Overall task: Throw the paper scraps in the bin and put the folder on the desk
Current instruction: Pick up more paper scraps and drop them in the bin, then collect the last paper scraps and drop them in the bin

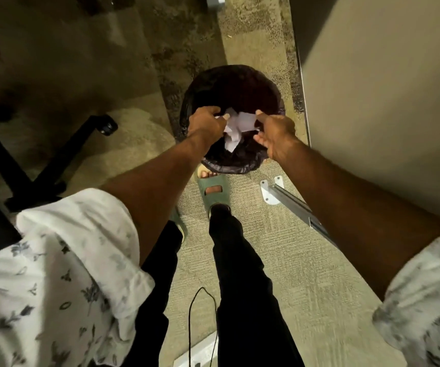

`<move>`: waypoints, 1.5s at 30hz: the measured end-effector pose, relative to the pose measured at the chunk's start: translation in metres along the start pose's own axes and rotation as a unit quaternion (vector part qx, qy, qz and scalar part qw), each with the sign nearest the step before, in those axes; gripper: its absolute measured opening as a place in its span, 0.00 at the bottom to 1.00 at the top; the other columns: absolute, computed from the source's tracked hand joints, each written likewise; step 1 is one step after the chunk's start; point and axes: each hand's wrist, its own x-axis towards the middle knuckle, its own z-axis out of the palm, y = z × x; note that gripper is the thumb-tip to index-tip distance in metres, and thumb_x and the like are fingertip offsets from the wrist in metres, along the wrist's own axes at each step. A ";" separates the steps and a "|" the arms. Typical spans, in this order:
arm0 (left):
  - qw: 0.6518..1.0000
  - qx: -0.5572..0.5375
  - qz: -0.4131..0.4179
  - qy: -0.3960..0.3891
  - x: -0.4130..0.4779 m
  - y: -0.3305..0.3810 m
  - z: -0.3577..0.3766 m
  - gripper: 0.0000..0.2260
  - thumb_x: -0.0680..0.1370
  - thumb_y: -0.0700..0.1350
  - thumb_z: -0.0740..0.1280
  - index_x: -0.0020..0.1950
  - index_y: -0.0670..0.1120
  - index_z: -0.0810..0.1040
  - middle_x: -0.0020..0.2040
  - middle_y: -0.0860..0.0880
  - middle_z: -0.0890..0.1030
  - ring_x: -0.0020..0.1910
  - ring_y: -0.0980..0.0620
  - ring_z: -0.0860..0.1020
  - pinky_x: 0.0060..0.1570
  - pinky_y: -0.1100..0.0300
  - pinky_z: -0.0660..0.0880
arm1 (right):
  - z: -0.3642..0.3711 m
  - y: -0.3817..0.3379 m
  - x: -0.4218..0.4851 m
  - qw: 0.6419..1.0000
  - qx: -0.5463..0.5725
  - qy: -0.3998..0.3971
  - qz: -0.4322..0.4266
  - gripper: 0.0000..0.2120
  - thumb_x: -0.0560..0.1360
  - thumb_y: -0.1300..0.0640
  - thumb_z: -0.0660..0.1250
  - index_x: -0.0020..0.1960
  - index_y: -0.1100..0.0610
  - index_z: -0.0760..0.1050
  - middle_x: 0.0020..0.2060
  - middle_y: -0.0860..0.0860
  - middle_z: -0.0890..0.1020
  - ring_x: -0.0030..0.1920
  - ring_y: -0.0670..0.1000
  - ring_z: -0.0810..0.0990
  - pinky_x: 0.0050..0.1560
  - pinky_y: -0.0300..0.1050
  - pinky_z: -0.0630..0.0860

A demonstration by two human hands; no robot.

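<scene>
A round bin (242, 166) lined with a dark bag stands on the carpet in front of my feet. White crumpled paper scraps (237, 125) hang over its opening between my two hands. My left hand (208, 123) is over the bin's left rim, fingers curled onto the left side of the scraps. Over the right rim is my right hand (274, 136), fingers spread, its fingertips at the edge of the paper. No folder is in view.
A black office chair base (54, 160) with castors stands to the left. A pale desk panel (377, 102) rises on the right, with a metal foot (271, 192) by the bin. A thin black cable (200, 308) lies on the carpet near my legs.
</scene>
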 end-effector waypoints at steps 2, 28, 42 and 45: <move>0.999 0.034 0.013 -0.006 -0.005 -0.001 -0.001 0.25 0.82 0.53 0.66 0.76 0.44 0.71 0.71 0.42 0.78 0.71 0.45 0.76 0.68 0.56 0.71 | -0.005 0.004 -0.001 0.998 -0.062 0.015 -0.027 0.13 0.80 0.49 0.69 0.54 0.60 0.78 0.46 0.54 0.79 0.45 0.53 0.77 0.59 0.57 0.82; 0.948 -0.036 0.246 0.199 -0.230 0.120 -0.238 0.32 0.84 0.61 0.57 0.84 0.52 0.50 0.85 0.49 0.51 0.84 0.52 0.50 0.82 0.51 0.53 | 0.023 -0.184 -0.304 0.903 -0.155 0.015 -0.401 0.31 0.84 0.40 0.54 0.81 0.53 0.56 0.79 0.53 0.64 0.79 0.54 0.64 0.78 0.52 0.62; 0.925 -0.102 0.102 0.353 -0.299 -0.040 -0.382 0.31 0.84 0.61 0.55 0.84 0.50 0.50 0.84 0.47 0.54 0.83 0.49 0.52 0.81 0.43 0.56 | 0.220 -0.119 -0.438 0.829 -0.268 -0.168 -0.462 0.31 0.83 0.39 0.54 0.82 0.53 0.55 0.80 0.52 0.61 0.79 0.54 0.62 0.79 0.54 0.62; 0.913 -0.111 0.057 0.388 -0.307 -0.088 -0.402 0.31 0.85 0.60 0.56 0.84 0.48 0.53 0.84 0.46 0.56 0.83 0.48 0.54 0.80 0.45 0.57 | 0.261 -0.095 -0.454 0.806 -0.303 -0.207 -0.465 0.31 0.84 0.39 0.54 0.82 0.53 0.55 0.80 0.53 0.61 0.80 0.54 0.60 0.79 0.54 0.60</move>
